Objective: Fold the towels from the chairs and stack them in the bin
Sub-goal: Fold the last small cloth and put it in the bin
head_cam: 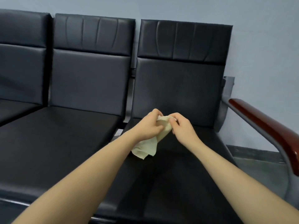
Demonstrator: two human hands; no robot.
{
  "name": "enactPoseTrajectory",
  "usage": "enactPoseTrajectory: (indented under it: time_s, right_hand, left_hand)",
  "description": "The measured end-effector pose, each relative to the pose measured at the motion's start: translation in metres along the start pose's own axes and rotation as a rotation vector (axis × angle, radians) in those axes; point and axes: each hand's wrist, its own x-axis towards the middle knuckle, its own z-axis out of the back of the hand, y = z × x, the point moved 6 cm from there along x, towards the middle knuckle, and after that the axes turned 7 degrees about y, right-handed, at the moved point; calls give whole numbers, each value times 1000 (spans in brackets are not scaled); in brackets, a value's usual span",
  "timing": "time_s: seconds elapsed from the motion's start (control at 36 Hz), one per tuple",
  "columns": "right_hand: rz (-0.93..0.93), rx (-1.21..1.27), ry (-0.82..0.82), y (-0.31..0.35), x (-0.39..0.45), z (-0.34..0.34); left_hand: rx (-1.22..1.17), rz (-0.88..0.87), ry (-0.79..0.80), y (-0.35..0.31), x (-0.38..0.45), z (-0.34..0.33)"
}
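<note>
Here, curled fingers (157, 113) of both hands pinch the upper edge of a pale yellow towel (151, 143) above the right-end chair (178, 167) of a black padded row. The left hand (148, 126) grips the cloth's near side, the right hand (182, 128) pinches its far corner; the rest hangs bunched below the left wrist, over that chair's seat. A red-brown armrest (267, 131) flanks the chair's outer side.

pale yellow towel (149, 147), black chairs (90, 78)
</note>
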Motion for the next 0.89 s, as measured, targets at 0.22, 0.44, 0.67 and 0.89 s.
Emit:
enactPoseTrajectory:
  time_s: [0.22,0.44,0.67,0.89]
  right_hand:
    - [-87,-24,-80,-29,-55,71]
    - [-85,-301,7,-23,-83,98]
    - [-97,-422,-135,-13,-92,130]
    - [-275,90,-452,-5,-100,164]
  left_hand:
    - [88,146,-130,-26,-11,-37]
    - [-191,168,-208,-56,-20,-56]
    - [-69,-55,-77,-102,-17,-47]
    - [387,99,-101,-97,-24,-48]
